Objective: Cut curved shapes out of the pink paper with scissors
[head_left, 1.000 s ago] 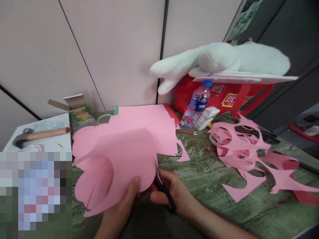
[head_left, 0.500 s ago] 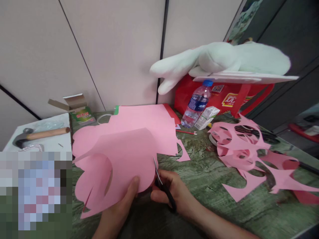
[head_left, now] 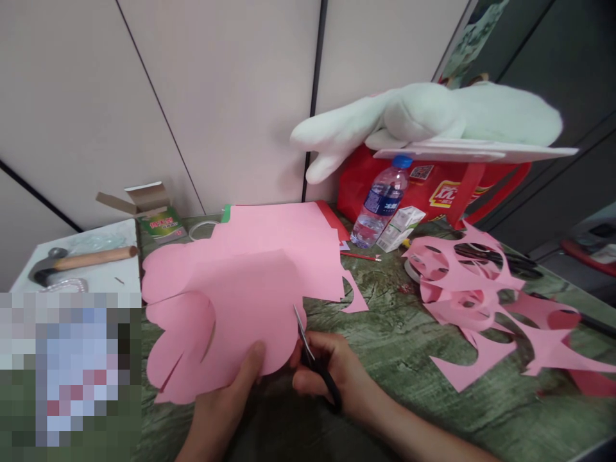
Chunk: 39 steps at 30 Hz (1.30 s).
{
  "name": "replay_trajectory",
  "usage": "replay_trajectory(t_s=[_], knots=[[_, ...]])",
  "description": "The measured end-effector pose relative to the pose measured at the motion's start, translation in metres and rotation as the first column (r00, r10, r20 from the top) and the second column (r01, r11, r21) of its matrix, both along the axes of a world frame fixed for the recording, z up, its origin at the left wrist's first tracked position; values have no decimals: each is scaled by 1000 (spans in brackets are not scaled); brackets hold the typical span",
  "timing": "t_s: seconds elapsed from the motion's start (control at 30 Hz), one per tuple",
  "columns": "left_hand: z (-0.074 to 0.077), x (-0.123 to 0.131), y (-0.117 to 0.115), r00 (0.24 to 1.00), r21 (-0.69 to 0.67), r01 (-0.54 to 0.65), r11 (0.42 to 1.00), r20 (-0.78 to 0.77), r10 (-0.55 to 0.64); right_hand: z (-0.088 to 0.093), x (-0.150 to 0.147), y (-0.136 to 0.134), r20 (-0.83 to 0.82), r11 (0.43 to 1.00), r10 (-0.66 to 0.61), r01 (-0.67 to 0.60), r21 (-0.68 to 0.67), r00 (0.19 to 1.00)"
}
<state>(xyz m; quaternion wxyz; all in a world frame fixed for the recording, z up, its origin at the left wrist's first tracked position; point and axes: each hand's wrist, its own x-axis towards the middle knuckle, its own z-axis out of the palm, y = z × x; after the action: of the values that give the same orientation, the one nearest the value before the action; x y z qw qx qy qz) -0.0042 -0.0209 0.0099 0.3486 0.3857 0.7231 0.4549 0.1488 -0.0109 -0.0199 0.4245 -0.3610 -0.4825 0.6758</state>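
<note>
A large sheet of pink paper with a scalloped edge is held up in front of me. My left hand pinches its lower edge, the thumb on top and the fingers hidden beneath. Black-handled scissors are gripped in my right hand, and their blade lies against the right side of the sheet near a rounded lobe. Behind it rests a stack of pink paper. A small curved pink offcut lies just right of the stack.
Several pink paper scraps are heaped at right. A water bottle, a small carton and a red bag topped by a white plush toy stand behind. A hammer lies at left near an opened box.
The left part of the pink sheet has lifted and turned slightly, its lower left corner rising. Both hands keep their grips, and the scissors stay at nearly the same place on the sheet.
</note>
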Motion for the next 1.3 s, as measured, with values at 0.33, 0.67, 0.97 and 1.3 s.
replay_trajectory(t_s=[0.33,0.67,0.97,1.3], knots=[[1,5,-2,999,114,43,993,6,-44,-9,-9,-6,-31,1000,0,0,10,1000],[-2,10,-6,997,78,80,994,6,-80,-4,-4,0,-73,996,10,-3,91,997],[-6,7,-4,998,46,58,997,28,-60,-8,-4,-2,-60,997,13,-8,82,998],[-4,4,-4,998,2,53,999,26,-53,-7,-6,-3,-20,998,-3,4,63,1000]])
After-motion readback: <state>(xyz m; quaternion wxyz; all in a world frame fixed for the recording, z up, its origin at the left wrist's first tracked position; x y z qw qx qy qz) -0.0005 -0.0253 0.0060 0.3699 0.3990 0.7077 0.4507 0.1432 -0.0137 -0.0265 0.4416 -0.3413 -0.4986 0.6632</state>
